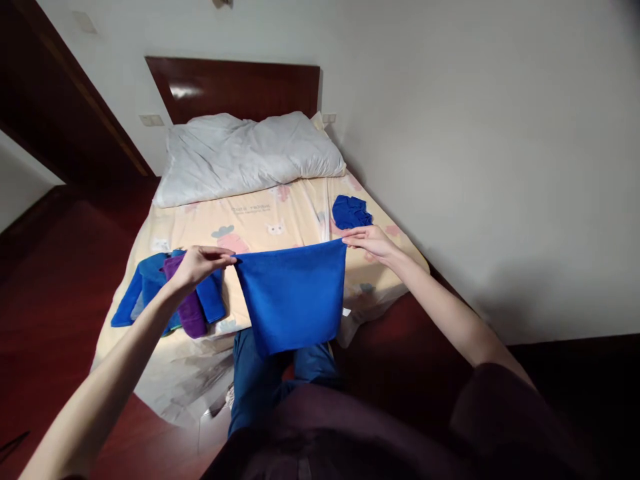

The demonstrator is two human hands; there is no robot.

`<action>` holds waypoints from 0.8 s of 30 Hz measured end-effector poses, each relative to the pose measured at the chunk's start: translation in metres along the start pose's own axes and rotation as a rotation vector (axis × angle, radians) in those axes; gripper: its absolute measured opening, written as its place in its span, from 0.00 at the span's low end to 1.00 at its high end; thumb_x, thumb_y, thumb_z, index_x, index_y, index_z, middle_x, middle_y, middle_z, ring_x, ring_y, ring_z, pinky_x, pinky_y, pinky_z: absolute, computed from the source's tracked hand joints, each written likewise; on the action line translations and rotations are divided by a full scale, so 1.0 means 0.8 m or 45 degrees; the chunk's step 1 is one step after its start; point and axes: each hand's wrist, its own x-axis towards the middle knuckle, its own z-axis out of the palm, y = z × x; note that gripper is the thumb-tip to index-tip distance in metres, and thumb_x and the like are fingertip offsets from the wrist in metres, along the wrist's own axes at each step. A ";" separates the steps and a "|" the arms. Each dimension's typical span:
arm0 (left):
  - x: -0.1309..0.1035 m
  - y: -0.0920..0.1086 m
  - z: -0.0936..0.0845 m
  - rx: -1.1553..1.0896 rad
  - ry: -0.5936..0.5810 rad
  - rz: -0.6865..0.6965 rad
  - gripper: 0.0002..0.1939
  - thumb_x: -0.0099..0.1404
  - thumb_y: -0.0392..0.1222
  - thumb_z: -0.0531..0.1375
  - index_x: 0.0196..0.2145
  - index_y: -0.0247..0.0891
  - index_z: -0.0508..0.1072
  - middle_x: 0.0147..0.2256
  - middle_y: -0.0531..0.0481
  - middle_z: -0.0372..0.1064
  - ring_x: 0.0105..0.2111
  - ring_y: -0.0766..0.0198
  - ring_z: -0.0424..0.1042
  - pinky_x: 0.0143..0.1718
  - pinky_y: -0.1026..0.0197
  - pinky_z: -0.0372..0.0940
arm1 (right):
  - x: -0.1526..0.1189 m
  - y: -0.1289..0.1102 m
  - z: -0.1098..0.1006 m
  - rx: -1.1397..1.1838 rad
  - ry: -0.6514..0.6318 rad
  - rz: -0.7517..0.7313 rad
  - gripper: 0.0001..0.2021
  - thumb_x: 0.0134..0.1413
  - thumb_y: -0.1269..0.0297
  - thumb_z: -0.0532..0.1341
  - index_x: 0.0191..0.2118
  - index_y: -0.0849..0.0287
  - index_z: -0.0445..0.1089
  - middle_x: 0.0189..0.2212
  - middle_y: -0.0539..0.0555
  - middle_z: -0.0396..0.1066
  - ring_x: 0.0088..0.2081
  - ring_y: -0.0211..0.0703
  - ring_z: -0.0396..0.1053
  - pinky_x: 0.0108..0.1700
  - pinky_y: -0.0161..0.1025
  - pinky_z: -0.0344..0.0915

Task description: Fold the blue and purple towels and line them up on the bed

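A blue cloth point(295, 293) hangs spread out in front of my legs, its top edge stretched between my two hands. My left hand point(200, 265) pinches its upper left corner. At the upper right corner, my right hand point(369, 241) is closed on the cloth between thumb and fingers. Below and beside my left hand, several folded cloths lie on the bed, among them a purple cloth point(193, 313) and a blue folded one point(211, 297). A crumpled blue cloth point(350, 211) rests on the bed just beyond my right hand.
The bed point(295, 207) has a pale patterned sheet. A white quilt point(250, 157) is bunched against the dark wooden headboard point(240, 87). On the right stands a plain wall point(500, 167); the floor point(65, 267) is dark red.
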 end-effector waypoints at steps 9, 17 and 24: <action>0.148 0.008 -0.001 0.159 0.356 0.337 0.27 0.52 0.62 0.72 0.38 0.34 0.83 0.36 0.44 0.81 0.33 0.60 0.75 0.37 0.58 0.71 | 0.164 0.009 0.031 -0.037 0.277 -0.426 0.23 0.39 0.50 0.78 0.37 0.61 0.78 0.34 0.56 0.80 0.38 0.44 0.77 0.46 0.43 0.74; 0.103 -0.096 0.018 0.454 0.451 0.778 0.13 0.66 0.52 0.66 0.37 0.40 0.83 0.33 0.48 0.79 0.35 0.61 0.72 0.42 0.57 0.69 | 0.134 0.096 0.032 -0.328 0.265 -0.676 0.15 0.53 0.53 0.69 0.40 0.60 0.80 0.35 0.55 0.79 0.35 0.43 0.74 0.41 0.40 0.70; -0.023 -0.312 0.128 0.519 0.215 0.076 0.12 0.64 0.47 0.61 0.38 0.42 0.83 0.35 0.45 0.79 0.36 0.55 0.73 0.39 0.56 0.70 | 0.027 0.314 0.113 -0.264 0.120 -0.056 0.11 0.47 0.56 0.70 0.32 0.59 0.79 0.30 0.55 0.79 0.33 0.44 0.74 0.39 0.40 0.69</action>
